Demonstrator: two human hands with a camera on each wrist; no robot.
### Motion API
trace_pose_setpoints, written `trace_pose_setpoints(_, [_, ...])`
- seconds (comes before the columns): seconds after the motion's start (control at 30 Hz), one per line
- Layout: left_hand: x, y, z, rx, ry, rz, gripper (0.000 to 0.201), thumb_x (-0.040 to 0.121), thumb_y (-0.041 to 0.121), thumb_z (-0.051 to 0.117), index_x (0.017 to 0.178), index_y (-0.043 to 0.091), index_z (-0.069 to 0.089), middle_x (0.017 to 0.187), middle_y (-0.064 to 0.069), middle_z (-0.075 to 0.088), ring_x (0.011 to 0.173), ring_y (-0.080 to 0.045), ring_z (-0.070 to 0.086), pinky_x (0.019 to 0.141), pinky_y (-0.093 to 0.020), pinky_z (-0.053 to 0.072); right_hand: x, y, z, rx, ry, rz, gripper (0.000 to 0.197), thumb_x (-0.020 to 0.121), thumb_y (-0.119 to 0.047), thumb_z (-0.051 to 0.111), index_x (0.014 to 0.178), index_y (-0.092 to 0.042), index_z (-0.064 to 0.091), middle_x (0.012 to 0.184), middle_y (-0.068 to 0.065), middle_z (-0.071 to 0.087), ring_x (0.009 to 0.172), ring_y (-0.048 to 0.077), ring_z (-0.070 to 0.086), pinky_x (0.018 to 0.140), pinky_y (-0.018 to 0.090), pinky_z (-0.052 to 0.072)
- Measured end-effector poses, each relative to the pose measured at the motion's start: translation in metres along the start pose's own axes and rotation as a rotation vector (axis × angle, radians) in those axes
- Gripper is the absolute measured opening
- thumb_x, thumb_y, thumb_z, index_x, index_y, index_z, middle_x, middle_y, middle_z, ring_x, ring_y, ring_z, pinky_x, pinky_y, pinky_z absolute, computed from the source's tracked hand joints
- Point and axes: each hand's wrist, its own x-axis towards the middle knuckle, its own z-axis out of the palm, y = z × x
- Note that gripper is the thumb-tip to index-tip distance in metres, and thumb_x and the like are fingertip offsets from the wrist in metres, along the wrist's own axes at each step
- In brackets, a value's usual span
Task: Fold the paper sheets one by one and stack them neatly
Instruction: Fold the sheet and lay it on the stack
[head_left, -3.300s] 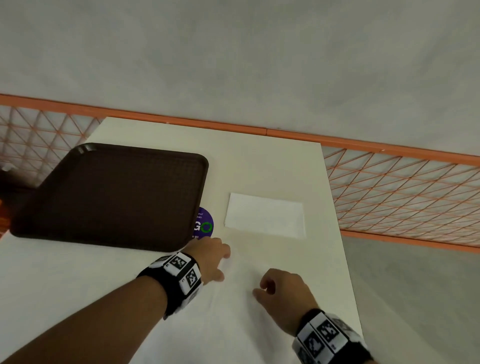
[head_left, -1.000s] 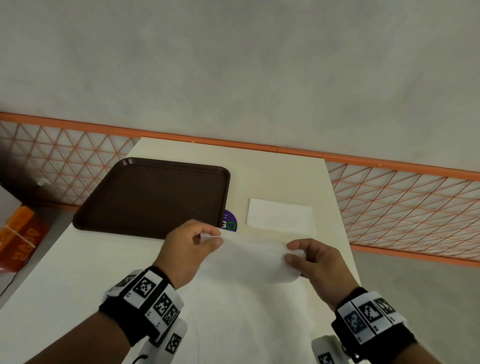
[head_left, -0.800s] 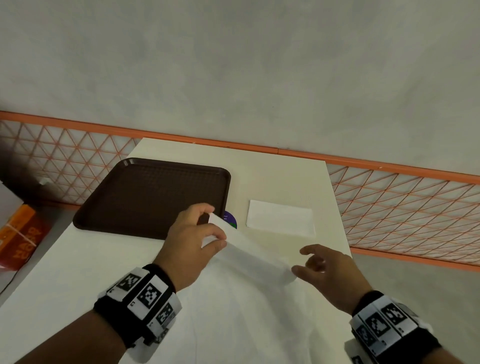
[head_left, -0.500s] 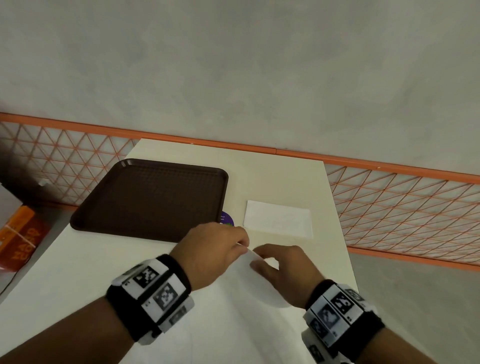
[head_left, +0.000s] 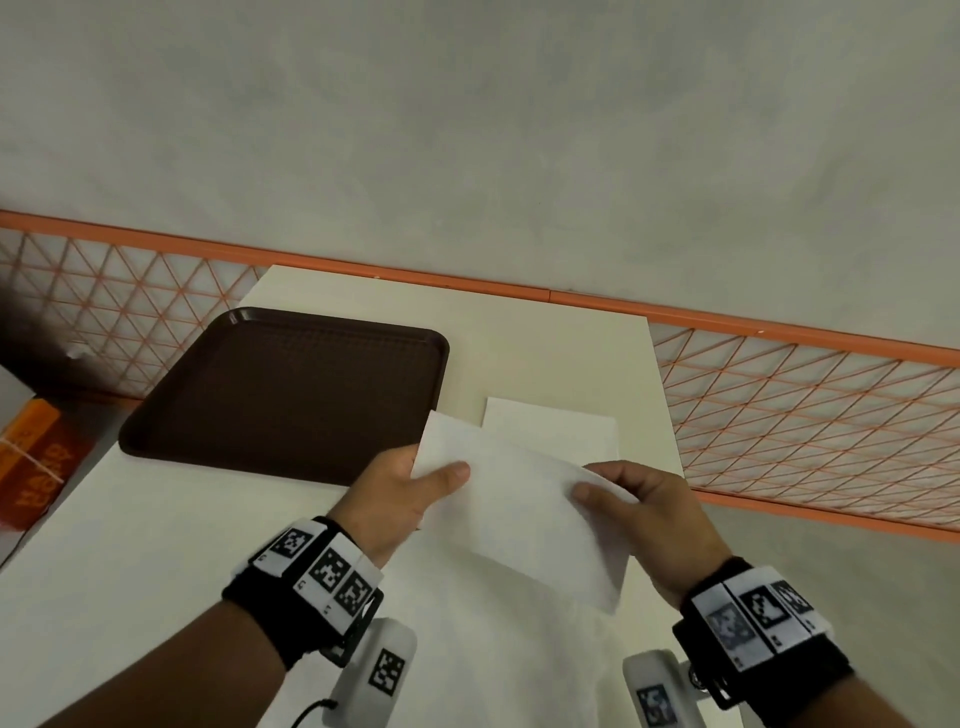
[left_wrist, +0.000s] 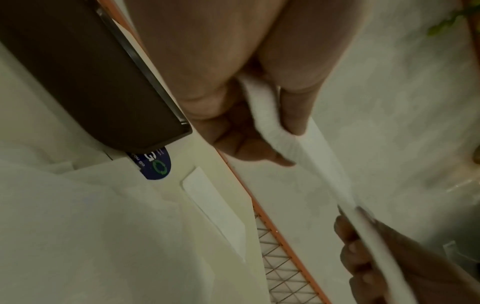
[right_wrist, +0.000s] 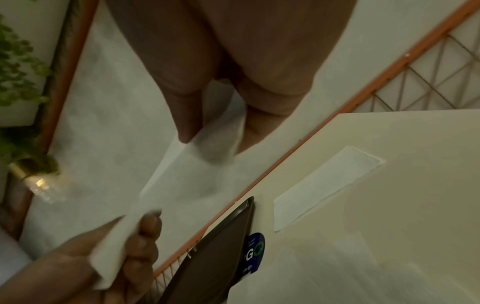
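A white paper sheet (head_left: 519, 514) hangs in the air above the table, held between both hands. My left hand (head_left: 415, 483) pinches its left edge, thumb on top; the left wrist view shows that hand (left_wrist: 270, 131) with the sheet (left_wrist: 324, 164) between thumb and fingers. My right hand (head_left: 623, 493) pinches the right edge, also seen close up as the right hand (right_wrist: 218, 135) on the sheet (right_wrist: 182, 174). A folded white sheet (head_left: 556, 431) lies flat on the table beyond the hands. More unfolded white paper (head_left: 493, 649) lies on the table below the held sheet.
A dark brown tray (head_left: 291, 395) sits at the table's back left, with a purple round sticker (left_wrist: 158, 164) by its corner. The cream table (head_left: 545, 343) ends at an orange mesh railing (head_left: 805, 415) on the right and behind. An orange box (head_left: 31, 467) stands far left.
Both hands lifted a sheet off the pile, brought its ends together about half a second ago, and now hold it spread and higher, the left corner raised over the tray's edge.
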Motion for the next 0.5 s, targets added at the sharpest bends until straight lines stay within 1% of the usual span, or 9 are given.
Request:
trace_pose_setpoints(0.1, [0.011, -0.001, 0.003, 0.035, 0.109, 0.016, 0.018, 0.092, 0.024, 0.063, 0.107, 0.018, 0.07, 0.103, 0.0, 0.075, 0.1, -0.021, 0.07, 0.094, -0.051, 0.051, 0.004, 0.011, -0.007, 0.142, 0.031, 0.119, 0.014, 0.082, -0.005, 0.07, 0.096, -0.003, 0.071, 0.088, 0.014, 0.075, 0.073, 0.023, 0.069, 0.057, 0.032, 0.055])
trace_pose_setpoints(0.2, [0.021, -0.005, 0.006, 0.078, 0.134, 0.027, 0.015, 0.094, 0.025, 0.059, 0.103, 0.02, 0.07, 0.099, 0.001, 0.075, 0.095, -0.019, 0.071, 0.091, -0.044, 0.055, 0.012, 0.023, -0.011, 0.183, 0.078, 0.153, 0.013, 0.085, -0.004, 0.067, 0.098, -0.002, 0.071, 0.091, 0.016, 0.075, 0.076, 0.025, 0.07, 0.061, 0.034, 0.057])
trace_pose_setpoints(0.23, [0.024, -0.008, 0.006, 0.122, 0.125, 0.019, 0.015, 0.095, 0.026, 0.058, 0.102, 0.021, 0.07, 0.098, 0.0, 0.075, 0.093, -0.019, 0.071, 0.086, -0.041, 0.057, 0.019, 0.025, -0.012, 0.158, 0.111, 0.141, 0.012, 0.086, -0.004, 0.067, 0.097, -0.003, 0.071, 0.09, 0.016, 0.075, 0.076, 0.025, 0.07, 0.065, 0.036, 0.057])
trace_pose_setpoints(0.3, [0.03, -0.016, 0.006, 0.24, 0.121, -0.018, 0.015, 0.095, 0.027, 0.057, 0.098, 0.019, 0.069, 0.09, -0.002, 0.074, 0.081, -0.018, 0.07, 0.066, -0.03, 0.057, 0.04, 0.03, -0.019, 0.08, 0.188, 0.114, 0.009, 0.086, -0.005, 0.067, 0.093, -0.006, 0.072, 0.084, 0.013, 0.075, 0.075, 0.027, 0.068, 0.073, 0.041, 0.056])
trace_pose_setpoints(0.33, [0.034, -0.021, 0.005, 0.303, 0.127, -0.038, 0.016, 0.096, 0.026, 0.056, 0.096, 0.016, 0.069, 0.082, -0.003, 0.072, 0.07, -0.015, 0.067, 0.058, -0.025, 0.054, 0.053, 0.031, -0.024, 0.028, 0.219, 0.103, 0.006, 0.086, -0.006, 0.068, 0.09, -0.009, 0.073, 0.082, 0.011, 0.075, 0.074, 0.027, 0.067, 0.075, 0.044, 0.056])
trace_pose_setpoints(0.37, [0.038, -0.027, 0.004, 0.365, 0.136, -0.06, 0.017, 0.096, 0.025, 0.056, 0.094, 0.013, 0.068, 0.074, -0.004, 0.069, 0.06, -0.013, 0.062, 0.053, -0.022, 0.049, 0.067, 0.031, -0.029, -0.032, 0.241, 0.091, 0.006, 0.086, -0.008, 0.069, 0.086, -0.013, 0.073, 0.08, 0.009, 0.075, 0.073, 0.027, 0.066, 0.075, 0.047, 0.057])
trace_pose_setpoints(0.4, [0.041, -0.033, 0.001, 0.428, 0.142, -0.08, 0.016, 0.096, 0.023, 0.056, 0.092, 0.012, 0.067, 0.07, -0.003, 0.067, 0.055, -0.011, 0.058, 0.052, -0.021, 0.047, 0.08, 0.032, -0.035, -0.095, 0.258, 0.077, 0.006, 0.086, -0.01, 0.07, 0.083, -0.015, 0.073, 0.08, 0.009, 0.074, 0.073, 0.027, 0.066, 0.076, 0.05, 0.057])
trace_pose_setpoints(0.43, [0.045, -0.039, -0.002, 0.496, 0.148, -0.093, 0.015, 0.096, 0.022, 0.056, 0.09, 0.013, 0.066, 0.07, -0.002, 0.067, 0.055, -0.01, 0.058, 0.055, -0.021, 0.05, 0.093, 0.033, -0.04, -0.163, 0.268, 0.063, 0.007, 0.086, -0.012, 0.07, 0.081, -0.018, 0.072, 0.08, 0.009, 0.074, 0.073, 0.026, 0.065, 0.076, 0.051, 0.057])
trace_pose_setpoints(0.5, [0.054, -0.052, -0.008, 0.707, 0.155, -0.099, 0.01, 0.093, 0.023, 0.058, 0.088, 0.018, 0.065, 0.079, 0.0, 0.069, 0.068, -0.011, 0.063, 0.072, -0.028, 0.057, 0.119, 0.037, -0.053, -0.305, 0.298, 0.06, 0.008, 0.084, -0.019, 0.071, 0.077, -0.022, 0.07, 0.08, 0.007, 0.073, 0.075, 0.029, 0.067, 0.075, 0.05, 0.059])
